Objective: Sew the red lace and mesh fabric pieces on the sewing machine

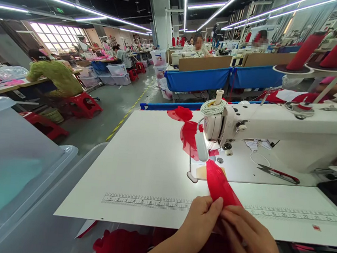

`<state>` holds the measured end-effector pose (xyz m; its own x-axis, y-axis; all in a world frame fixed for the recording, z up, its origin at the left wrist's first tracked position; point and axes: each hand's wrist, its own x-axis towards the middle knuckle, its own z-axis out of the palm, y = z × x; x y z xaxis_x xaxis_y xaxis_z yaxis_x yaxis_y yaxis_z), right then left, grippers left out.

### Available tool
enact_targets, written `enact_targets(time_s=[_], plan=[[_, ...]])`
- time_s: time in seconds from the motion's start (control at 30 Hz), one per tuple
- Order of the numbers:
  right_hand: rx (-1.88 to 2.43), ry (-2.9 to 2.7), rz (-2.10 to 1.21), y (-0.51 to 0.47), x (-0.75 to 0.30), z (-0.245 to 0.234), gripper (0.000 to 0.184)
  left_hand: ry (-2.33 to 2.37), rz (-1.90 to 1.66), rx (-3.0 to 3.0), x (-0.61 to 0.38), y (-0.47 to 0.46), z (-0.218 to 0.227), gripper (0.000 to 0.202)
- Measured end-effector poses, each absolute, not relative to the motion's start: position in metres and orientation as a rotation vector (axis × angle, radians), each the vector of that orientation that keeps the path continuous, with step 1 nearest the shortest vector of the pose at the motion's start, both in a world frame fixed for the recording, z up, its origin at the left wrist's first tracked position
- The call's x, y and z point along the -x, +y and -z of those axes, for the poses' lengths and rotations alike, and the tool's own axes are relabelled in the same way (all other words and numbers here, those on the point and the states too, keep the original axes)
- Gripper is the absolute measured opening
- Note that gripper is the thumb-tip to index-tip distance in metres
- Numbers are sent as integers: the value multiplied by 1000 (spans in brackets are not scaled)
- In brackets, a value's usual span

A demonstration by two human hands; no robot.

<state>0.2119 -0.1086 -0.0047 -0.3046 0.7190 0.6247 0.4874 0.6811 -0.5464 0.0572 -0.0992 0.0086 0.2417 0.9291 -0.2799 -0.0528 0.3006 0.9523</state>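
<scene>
A strip of red fabric (pixel 218 181) runs from under the needle area of the white sewing machine (pixel 258 123) down to the table's front edge. My left hand (pixel 199 221) pinches the strip's left side between thumb and bent fingers. Beside it, my right hand (pixel 250 236) grips the right side, thumb and fingers closed on the same cloth. The two hands nearly touch. More red fabric (pixel 189 134) lies bunched to the left of and behind the machine head. Below the table edge, a dark red pile of cloth (pixel 124 246) hangs near my lap, partly hidden by my forearms.
The white table (pixel 142 152) has a printed ruler (pixel 149 201) near its front edge. Thread snips (pixel 278 174) lie on the machine bed at right. Red thread cones (pixel 307 50) stand behind the machine. Clear plastic bins (pixel 62 180) are at left; a person (pixel 54 73) sits beyond.
</scene>
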Motion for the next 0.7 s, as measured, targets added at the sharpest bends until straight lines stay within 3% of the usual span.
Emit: enact_targets(time_s=[0.1,0.27,0.33,0.47,0.7], plan=[[1223,-1596,-564,-108,-227,11,19,970,-943,-823,-59,-100,-7,57],[1135,-639,-1874,-90,-218,2,49,719,-993,-515,-65,-98,-29,50],[1032,-502,-2102,-77,-212,-7,49,733,-1022,-489,-64,-96,-38,46],[1101,-699,-1874,-51,-225,-23,44,779,-1031,-546,-56,-97,-41,43],[1582,-1702,-773,-46,-263,0,27,973,-674,-722,-37,-119,-10,60]])
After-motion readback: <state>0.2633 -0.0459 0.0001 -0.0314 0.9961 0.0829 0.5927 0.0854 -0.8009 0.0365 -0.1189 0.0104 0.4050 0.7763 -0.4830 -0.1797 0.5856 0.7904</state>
